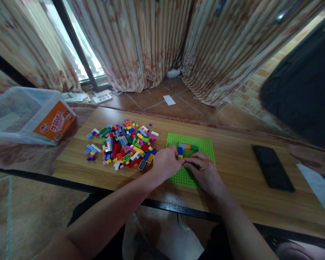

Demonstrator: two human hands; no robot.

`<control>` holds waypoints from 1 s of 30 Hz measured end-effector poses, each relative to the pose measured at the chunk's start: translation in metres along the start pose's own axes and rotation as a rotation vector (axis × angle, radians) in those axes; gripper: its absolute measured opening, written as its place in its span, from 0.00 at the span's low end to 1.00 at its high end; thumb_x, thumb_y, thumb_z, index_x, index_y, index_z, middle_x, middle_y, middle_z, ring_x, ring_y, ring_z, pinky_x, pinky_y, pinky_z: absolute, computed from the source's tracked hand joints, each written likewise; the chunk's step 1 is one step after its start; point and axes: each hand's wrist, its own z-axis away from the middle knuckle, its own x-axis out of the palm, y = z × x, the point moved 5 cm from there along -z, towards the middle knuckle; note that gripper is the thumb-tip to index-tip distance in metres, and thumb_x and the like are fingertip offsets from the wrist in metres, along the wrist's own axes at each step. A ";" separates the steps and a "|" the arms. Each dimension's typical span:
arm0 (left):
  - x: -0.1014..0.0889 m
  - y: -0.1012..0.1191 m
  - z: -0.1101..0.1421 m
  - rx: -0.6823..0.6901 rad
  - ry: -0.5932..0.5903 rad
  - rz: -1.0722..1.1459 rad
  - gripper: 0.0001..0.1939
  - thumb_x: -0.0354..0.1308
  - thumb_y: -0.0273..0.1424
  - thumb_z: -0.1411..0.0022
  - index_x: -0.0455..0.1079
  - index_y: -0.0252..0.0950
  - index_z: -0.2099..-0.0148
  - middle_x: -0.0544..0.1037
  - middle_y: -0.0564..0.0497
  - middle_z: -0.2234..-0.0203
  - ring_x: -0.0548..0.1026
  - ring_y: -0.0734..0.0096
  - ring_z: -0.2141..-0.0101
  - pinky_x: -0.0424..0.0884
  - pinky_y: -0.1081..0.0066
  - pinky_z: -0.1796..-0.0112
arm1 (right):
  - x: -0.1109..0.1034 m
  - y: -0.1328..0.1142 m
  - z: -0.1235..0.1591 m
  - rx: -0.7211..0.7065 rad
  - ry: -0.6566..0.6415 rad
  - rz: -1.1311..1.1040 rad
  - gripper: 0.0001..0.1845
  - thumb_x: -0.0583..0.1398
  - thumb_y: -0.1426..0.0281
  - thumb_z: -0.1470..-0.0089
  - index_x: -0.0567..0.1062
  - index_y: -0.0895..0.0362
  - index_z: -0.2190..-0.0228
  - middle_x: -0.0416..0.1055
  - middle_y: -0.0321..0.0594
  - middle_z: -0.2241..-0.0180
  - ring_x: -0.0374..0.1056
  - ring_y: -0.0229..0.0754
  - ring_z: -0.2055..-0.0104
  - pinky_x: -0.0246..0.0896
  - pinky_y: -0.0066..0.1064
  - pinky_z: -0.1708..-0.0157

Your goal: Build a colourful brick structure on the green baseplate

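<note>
A green studded baseplate (206, 144) lies on the wooden table. On it a row of grey, orange and green bricks (189, 147) meets a blue brick (180, 152) and a yellow brick (180, 156) in a corner shape. My left hand (166, 162) rests over the plate's left part, fingers closed beside the yellow brick. My right hand (203, 168) lies over the plate's front right, its fingertips pinched together and meeting those of the left. Whatever sits between the fingertips is hidden by the fingers.
Left of the plate spreads a loose pile of coloured bricks (127, 144). A clear plastic bin (24, 97) with an orange label stands at the far left. A black phone (273, 168) lies on the table (235, 173) to the right. Curtains (157, 47) hang behind.
</note>
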 end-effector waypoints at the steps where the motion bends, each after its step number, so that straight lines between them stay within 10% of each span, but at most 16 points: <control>1: 0.000 0.000 0.001 0.011 0.008 -0.002 0.13 0.60 0.40 0.42 0.71 0.36 0.60 0.79 0.46 0.69 0.77 0.59 0.66 0.68 0.65 0.67 | -0.001 0.000 0.000 0.007 -0.011 -0.027 0.11 0.61 0.63 0.42 0.83 0.52 0.64 0.76 0.43 0.65 0.70 0.46 0.61 0.65 0.41 0.58; 5: 0.001 -0.002 0.006 0.058 0.026 0.061 0.09 0.57 0.37 0.39 0.70 0.36 0.62 0.79 0.47 0.71 0.76 0.63 0.70 0.66 0.67 0.70 | -0.014 0.007 -0.002 0.110 0.061 -0.173 0.13 0.61 0.60 0.43 0.82 0.52 0.62 0.79 0.41 0.63 0.73 0.45 0.59 0.67 0.38 0.57; 10: -0.004 -0.005 0.008 0.178 0.038 0.365 0.09 0.53 0.33 0.35 0.69 0.35 0.66 0.76 0.52 0.76 0.72 0.72 0.76 0.62 0.73 0.74 | -0.044 0.023 0.000 0.309 0.478 -0.175 0.16 0.60 0.58 0.43 0.82 0.56 0.68 0.79 0.39 0.72 0.74 0.43 0.68 0.68 0.35 0.64; 21: -0.071 -0.037 -0.011 0.227 0.426 0.656 0.10 0.53 0.32 0.35 0.67 0.36 0.69 0.71 0.56 0.82 0.68 0.78 0.79 0.63 0.77 0.76 | -0.054 0.011 0.000 0.304 0.831 -0.185 0.17 0.60 0.60 0.44 0.79 0.59 0.74 0.75 0.39 0.78 0.71 0.39 0.74 0.66 0.31 0.70; 26: -0.081 -0.049 -0.016 0.203 0.496 0.712 0.10 0.54 0.33 0.35 0.68 0.36 0.68 0.71 0.55 0.82 0.69 0.78 0.80 0.64 0.77 0.77 | -0.031 -0.013 -0.004 0.217 0.686 -0.136 0.15 0.58 0.61 0.41 0.79 0.57 0.71 0.78 0.40 0.72 0.74 0.41 0.69 0.67 0.33 0.66; 30: -0.084 -0.051 -0.016 0.189 0.503 0.738 0.09 0.54 0.33 0.35 0.69 0.36 0.67 0.72 0.55 0.82 0.69 0.78 0.80 0.63 0.77 0.77 | 0.012 -0.068 -0.007 -0.153 0.375 -0.065 0.08 0.59 0.69 0.40 0.79 0.56 0.65 0.78 0.40 0.68 0.74 0.41 0.65 0.68 0.33 0.62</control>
